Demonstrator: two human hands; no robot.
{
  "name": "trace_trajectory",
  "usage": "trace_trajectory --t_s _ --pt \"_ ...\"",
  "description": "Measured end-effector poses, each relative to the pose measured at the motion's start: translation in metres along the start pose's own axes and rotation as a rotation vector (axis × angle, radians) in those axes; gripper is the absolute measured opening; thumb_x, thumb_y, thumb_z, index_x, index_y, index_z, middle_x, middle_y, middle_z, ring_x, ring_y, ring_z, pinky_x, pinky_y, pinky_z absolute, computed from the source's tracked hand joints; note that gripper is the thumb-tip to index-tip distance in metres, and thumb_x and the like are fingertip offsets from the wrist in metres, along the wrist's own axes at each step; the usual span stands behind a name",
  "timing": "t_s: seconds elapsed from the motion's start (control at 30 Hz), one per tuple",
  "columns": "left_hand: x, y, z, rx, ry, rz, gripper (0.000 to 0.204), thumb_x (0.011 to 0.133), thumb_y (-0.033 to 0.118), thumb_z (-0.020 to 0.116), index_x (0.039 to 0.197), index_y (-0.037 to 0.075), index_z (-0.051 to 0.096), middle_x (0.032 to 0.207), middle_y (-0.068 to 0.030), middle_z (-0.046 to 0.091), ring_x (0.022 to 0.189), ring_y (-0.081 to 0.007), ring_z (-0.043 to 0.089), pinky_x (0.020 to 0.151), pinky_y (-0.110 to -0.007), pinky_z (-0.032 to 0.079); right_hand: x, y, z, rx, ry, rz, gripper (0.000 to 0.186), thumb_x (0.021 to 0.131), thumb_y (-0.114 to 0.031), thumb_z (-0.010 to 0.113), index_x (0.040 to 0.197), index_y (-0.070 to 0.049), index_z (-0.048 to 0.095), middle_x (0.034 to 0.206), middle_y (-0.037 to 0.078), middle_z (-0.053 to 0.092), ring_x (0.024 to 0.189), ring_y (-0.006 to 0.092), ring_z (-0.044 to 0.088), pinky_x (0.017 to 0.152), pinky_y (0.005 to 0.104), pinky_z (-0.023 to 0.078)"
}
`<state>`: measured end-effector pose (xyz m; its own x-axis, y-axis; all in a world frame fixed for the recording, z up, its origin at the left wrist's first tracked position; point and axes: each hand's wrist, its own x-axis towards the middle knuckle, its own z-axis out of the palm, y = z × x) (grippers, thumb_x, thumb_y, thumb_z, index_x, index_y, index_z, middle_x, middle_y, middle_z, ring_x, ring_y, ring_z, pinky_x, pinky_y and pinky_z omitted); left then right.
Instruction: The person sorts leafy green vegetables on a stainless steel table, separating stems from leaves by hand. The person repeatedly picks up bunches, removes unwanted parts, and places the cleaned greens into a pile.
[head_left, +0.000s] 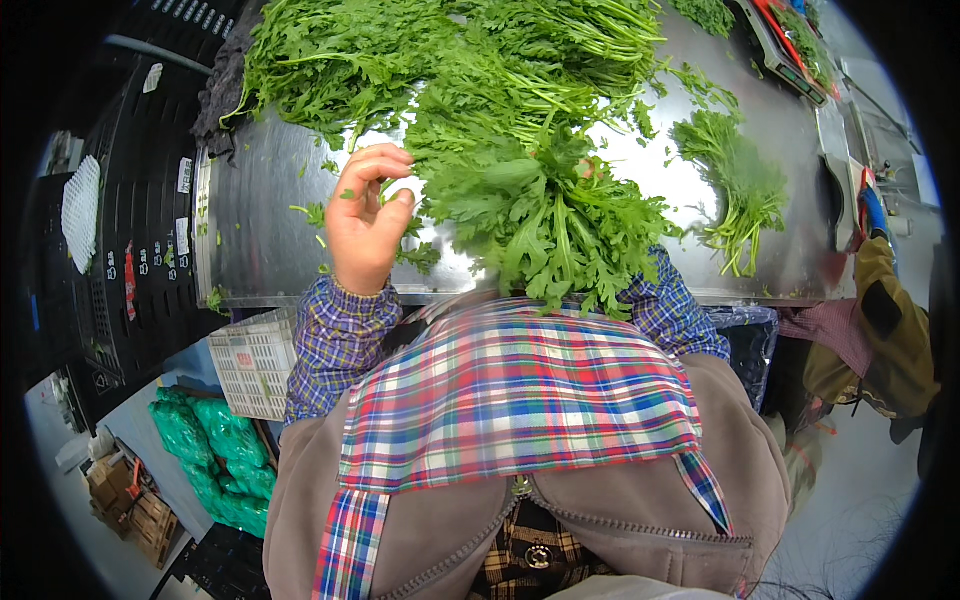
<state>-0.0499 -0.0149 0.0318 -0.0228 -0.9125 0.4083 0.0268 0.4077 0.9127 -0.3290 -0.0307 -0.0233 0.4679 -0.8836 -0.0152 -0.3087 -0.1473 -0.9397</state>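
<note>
Left hand [362,235]: raised over the table [262,195], just beside the bunch of leafy greens [560,225]. Its fingers are loosely curled, with a clear gap to the thumb, and hold nothing; a leaf scrap [348,194] clings to the skin.

Right hand [588,170]: almost fully covered by foliage, with the right sleeve [660,300] leading in beneath the leaves. It appears to support the bunch, but the closure of its fingers cannot be told from this view.

Bunch location: centre of the view, in front of the large pile of greens [340,60], with its nearest leaves reaching across the front edge of the table toward the plaid apron [520,400].

Possible faults and causes:

1. Stem slip. If the right-hand hold is loose, the bunch may fan out and shed stems, since the left hand gives it no visible support.

2. Loss over the edge. Leaves overlapping the table front could snag on the apron or drop off.

3. Mixing. The bunch overlaps the pile in view; where stems tangle, extra ones could be dragged along.

4. Scrap pickup. Loose leaves [418,257] lie near the left wrist and could stick to the hand or sleeve.
</note>
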Motion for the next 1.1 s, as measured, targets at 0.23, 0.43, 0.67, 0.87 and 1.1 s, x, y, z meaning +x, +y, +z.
trace_trajectory --t_s 0.23,0.43,0.67,0.87,1.1 --pt "0.006 0.001 0.029 0.223 -0.019 -0.025 0.023 0.078 0.004 0.063 0.099 0.0 0.057 0.103 -0.0075 0.059 0.099 -0.0176 0.054 0.091 -0.031 0.041 -0.007 -0.002 -0.002 0.012 0.005 0.009 0.028 0.085 -0.031 0.061 0.094 -0.005 0.065 0.087 0.004 0.065 0.088 0.0176 0.059 0.078 0.0354 0.046" --pt "0.001 -0.003 0.028 -0.018 0.124 -0.265 0.026 0.083 0.005 0.061 0.108 0.0 0.054 0.107 -0.0061 0.056 0.095 -0.0134 0.052 0.085 -0.028 0.043 -0.013 0.0 -0.005 0.037 0.007 0.029 0.028 0.084 -0.031 0.061 0.093 -0.005 0.065 0.087 0.003 0.065 0.088 0.0178 0.059 0.077 0.0357 0.046" --pt "0.015 0.008 0.024 0.069 0.214 -0.018 0.024 0.082 0.0 0.058 0.106 -0.001 0.053 0.112 -0.0092 0.052 0.102 -0.0163 0.05 0.087 -0.03 0.042 -0.007 0.004 0.001 0.056 -0.002 0.035 0.027 0.084 -0.031 0.061 0.093 -0.006 0.065 0.086 0.003 0.064 0.087 0.018 0.058 0.076 0.0359 0.045" --pt "0.027 0.031 0.027 0.131 0.17 0.203 0.022 0.079 -0.001 0.058 0.101 0.0 0.056 0.108 -0.0109 0.054 0.101 -0.0207 0.052 0.089 -0.033 0.042 -0.015 0.004 0.0 0.076 -0.01 0.05 0.027 0.083 -0.031 0.061 0.093 -0.006 0.065 0.086 0.003 0.064 0.087 0.0182 0.058 0.075 0.0362 0.045" --pt "0.031 0.031 0.053 0.708 -0.344 0.126 0.033 0.074 0.019 0.07 0.105 0.009 0.062 0.107 -0.0099 0.061 0.1 -0.0282 0.052 0.088 -0.039 0.041 -0.014 0.005 0.006 0.089 -0.009 0.057 0.026 0.083 -0.031 0.061 0.092 -0.007 0.065 0.085 0.003 0.064 0.086 0.0184 0.058 0.074 0.0365 0.045"
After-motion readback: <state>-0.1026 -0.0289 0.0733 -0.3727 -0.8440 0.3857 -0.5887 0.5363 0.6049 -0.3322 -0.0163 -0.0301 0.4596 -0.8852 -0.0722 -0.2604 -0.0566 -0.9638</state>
